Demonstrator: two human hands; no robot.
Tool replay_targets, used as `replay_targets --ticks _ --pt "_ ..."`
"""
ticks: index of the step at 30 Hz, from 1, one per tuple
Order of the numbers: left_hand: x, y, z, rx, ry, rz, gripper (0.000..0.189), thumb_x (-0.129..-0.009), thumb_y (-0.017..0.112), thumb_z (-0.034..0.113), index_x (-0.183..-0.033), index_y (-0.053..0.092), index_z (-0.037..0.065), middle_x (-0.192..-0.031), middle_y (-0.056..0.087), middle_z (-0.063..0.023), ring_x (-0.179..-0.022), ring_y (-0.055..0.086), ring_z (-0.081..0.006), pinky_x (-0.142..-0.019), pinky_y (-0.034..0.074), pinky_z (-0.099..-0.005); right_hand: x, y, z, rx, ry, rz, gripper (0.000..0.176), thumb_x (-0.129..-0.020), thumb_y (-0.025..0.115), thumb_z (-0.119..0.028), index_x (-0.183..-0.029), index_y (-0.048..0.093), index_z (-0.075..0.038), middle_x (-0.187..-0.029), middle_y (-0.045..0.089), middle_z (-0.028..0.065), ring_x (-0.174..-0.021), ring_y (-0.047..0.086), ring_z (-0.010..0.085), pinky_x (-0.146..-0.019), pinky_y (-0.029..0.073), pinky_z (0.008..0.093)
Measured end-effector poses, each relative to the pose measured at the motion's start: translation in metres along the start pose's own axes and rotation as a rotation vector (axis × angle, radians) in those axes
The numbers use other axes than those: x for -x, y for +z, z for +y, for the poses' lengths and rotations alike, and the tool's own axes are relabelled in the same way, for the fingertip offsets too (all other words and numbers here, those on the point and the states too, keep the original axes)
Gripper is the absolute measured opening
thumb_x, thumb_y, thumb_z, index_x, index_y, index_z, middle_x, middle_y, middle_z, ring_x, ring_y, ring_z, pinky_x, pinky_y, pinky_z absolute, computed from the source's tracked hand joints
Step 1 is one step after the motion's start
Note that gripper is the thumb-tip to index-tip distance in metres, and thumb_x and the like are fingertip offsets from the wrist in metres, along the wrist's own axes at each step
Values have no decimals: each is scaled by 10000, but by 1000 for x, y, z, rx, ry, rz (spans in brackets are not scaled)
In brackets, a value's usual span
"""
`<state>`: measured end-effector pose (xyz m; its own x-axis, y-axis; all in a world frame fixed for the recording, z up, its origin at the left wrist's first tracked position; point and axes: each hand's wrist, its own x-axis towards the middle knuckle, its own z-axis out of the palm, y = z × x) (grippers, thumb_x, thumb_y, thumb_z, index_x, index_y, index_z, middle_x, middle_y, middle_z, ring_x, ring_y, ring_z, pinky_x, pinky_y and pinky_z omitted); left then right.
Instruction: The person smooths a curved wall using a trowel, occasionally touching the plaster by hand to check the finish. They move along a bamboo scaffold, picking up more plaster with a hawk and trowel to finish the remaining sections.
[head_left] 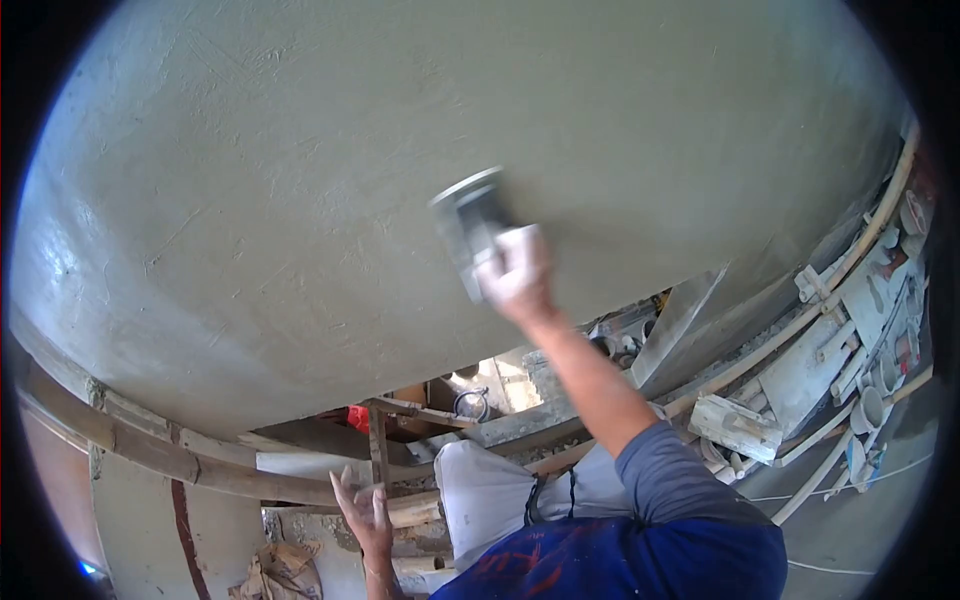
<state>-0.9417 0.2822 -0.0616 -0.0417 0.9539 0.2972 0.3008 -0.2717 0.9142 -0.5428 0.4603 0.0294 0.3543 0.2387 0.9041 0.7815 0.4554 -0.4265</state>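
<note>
While the right hand [515,275] grips the trowel [468,222] against grey plaster [300,150], left hand [365,515] (fingers spread) near a wooden post [377,445].

Right hand [515,275] high, left hand [365,512] low

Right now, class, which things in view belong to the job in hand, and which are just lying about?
In use: right hand, plastering trowel, wet plastered wall.
Lying about: crumpled paper sack, plaster-caked board, pipe offcuts.
</note>
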Motion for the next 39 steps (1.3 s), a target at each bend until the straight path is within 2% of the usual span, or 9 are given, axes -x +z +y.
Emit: replay_targets --ticks 3,6,8,10,15,19,25,32,39 --pt "-13 4 27 -15 63 -50 820 -886 559 -56 -1541 73 37 -1510 311 -180 -877 563 -170 -757 496 -250 45 36 -48 -152 -179 -215 270 -705 708 -68 -929 559 -48 -816 545 114 -724 581 299 -621 499 436" --pt "-15 9 31 3 100 -19 819 -884 562 -52 -1538 77 31 -1504 321 -189 -910 585 -177 -761 509 -258 51 4 -38 -171 -116 -133 274 -702 737 -95 -905 561 -38 -834 582 133 -729 596 297 -633 503 417" --pt "-7 -4 13 -59 57 20 822 -882 568 -49 -1538 80 32 -1500 325 -195 -909 596 -181 -759 514 -264 52 -34 15 -15 11 -5 239 -776 676 -88 -962 535 -39 -822 564 88 -725 571 221 -644 479 375" --pt "0 -14 -1 -109 30 50 829 -879 579 -48 -1539 83 31 -1497 323 -202 -879 608 -178 -749 516 -266 38 -96 66 6 445 32 198 -860 618 -111 -1008 503 -46 -820 522 35 -736 522 157 -665 472 346" --pt "4 -17 -11 -126 -51 56 840 -876 589 -49 -1541 82 38 -1496 325 -199 -871 608 -172 -733 507 -262 -7 -217 214 329 487 254 283 -828 657 -123 -1059 545 -6 -849 614 93 -735 617 209 -693 502 357" --pt "-6 -8 -3 -101 -9 38 837 -878 582 -60 -1542 83 43 -1493 330 -194 -867 603 -167 -709 499 -256 -13 -221 251 359 502 257 262 -810 661 -116 -1037 574 -20 -853 647 97 -758 644 212 -710 510 368" --pt "8 -22 -4 -149 -22 57 818 -890 566 -64 -1540 80 38 -1498 328 -188 -872 593 -159 -699 492 -242 30 -111 162 162 361 204 266 -778 656 -106 -998 534 -19 -756 573 100 -655 569 243 -616 470 390" --pt "-2 -27 4 -120 77 103 811 -899 581 -16 -1538 84 30 -1498 325 -189 -897 590 -170 -728 501 -256 87 38 -3 197 81 2 292 -708 673 -107 -927 489 -51 -842 500 140 -765 508 331 -685 385 455" --pt "-15 -11 13 -84 137 66 806 -904 585 -3 -1537 87 26 -1503 319 -190 -897 596 -169 -738 509 -252 110 11 -17 -32 -30 -279 308 -711 684 -89 -962 515 -33 -863 540 148 -789 565 324 -706 458 449"
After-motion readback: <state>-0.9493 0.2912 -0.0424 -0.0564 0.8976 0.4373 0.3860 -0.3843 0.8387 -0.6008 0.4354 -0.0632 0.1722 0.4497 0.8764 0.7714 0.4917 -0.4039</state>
